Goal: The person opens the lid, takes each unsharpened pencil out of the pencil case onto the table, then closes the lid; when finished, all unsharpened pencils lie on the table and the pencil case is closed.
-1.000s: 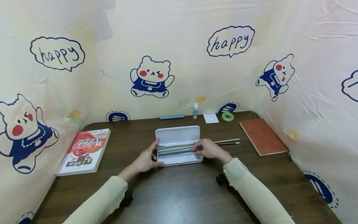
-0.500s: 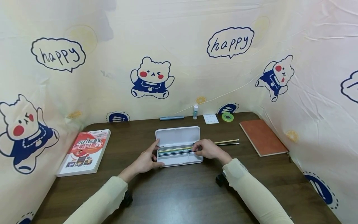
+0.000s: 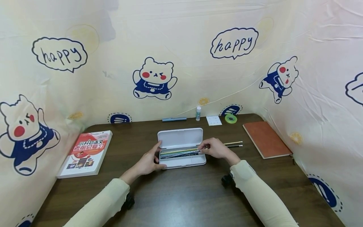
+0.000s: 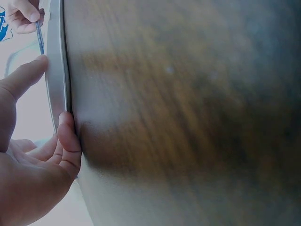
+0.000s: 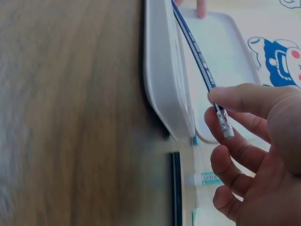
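Pinching a dark-blue pencil [image 5: 201, 57] with white eraser [image 5: 229, 134] in the right hand [image 3: 216, 149], slanted over a white rectangular pencil case [image 3: 181, 163], lid [image 3: 180, 138] raised. Gripping the case's left end with the left hand [image 3: 146, 162]. Showing right of the case: a thin tan rod [image 3: 234, 142], a thin black rod [image 3: 235, 146].

At the middle of the tabletop [image 3: 175, 197], a pencil case [image 3: 182, 162] is laid crosswise, its lid [image 3: 180, 138] turned back behind it. Pencils [image 3: 178, 153] are held in its rear part. Its left end is gripped by the left hand [image 3: 148, 161]; over its right end, one pencil [image 5: 201, 61] is pinched by the right hand [image 3: 216, 148], to the right of which two loose pencils [image 3: 235, 146] are laid. A book [image 3: 86, 154] is placed far left, a notebook [image 3: 266, 138] far right. Along the back edge are set, from left, a pen [image 3: 174, 119], a glue stick [image 3: 198, 114], a paper slip [image 3: 214, 120] and a tape roll [image 3: 227, 118].
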The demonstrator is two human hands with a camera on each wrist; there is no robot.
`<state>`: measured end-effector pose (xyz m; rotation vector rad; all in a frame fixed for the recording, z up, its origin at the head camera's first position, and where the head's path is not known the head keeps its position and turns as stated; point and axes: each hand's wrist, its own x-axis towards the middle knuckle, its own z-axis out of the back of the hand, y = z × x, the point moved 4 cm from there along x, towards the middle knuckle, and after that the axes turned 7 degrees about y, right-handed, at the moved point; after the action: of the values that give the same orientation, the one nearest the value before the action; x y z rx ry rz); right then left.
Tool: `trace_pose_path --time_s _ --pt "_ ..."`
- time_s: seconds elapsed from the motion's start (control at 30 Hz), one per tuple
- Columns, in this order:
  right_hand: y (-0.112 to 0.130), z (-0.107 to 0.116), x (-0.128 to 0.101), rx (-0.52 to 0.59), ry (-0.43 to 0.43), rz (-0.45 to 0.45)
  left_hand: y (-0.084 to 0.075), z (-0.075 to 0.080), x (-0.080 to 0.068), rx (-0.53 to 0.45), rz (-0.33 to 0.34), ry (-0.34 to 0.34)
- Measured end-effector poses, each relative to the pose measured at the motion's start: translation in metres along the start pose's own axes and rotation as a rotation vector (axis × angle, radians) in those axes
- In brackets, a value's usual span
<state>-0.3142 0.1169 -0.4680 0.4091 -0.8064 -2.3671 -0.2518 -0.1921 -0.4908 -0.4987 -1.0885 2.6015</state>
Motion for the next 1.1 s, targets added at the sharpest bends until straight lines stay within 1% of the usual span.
trace_pose_path --time_s 0.23,0.33,0.47,0.67,0.87,1.1 --pt "-0.014 0.018 -0.011 0.014 -0.034 -0.019 0.0 0.0 0.0 0.006 0.003 0.002" --pt "-0.022 0.027 -0.017 0.023 -0.05 -0.047 0.001 0.0 0.0 0.004 0.002 0.0" --pt "-0.033 0.04 -0.027 0.034 -0.067 -0.086 0.001 0.0 0.001 -0.005 0.003 0.0" --pt "-0.052 0.056 -0.045 0.027 -0.098 -0.104 0.001 0.0 0.001 -0.003 0.005 -0.004" --pt "-0.075 0.066 -0.062 0.035 -0.132 -0.139 0.001 0.0 0.001 0.004 0.009 -0.005" --pt "-0.098 0.071 -0.077 0.052 -0.139 -0.192 -0.001 0.0 0.0 0.005 0.008 -0.007"
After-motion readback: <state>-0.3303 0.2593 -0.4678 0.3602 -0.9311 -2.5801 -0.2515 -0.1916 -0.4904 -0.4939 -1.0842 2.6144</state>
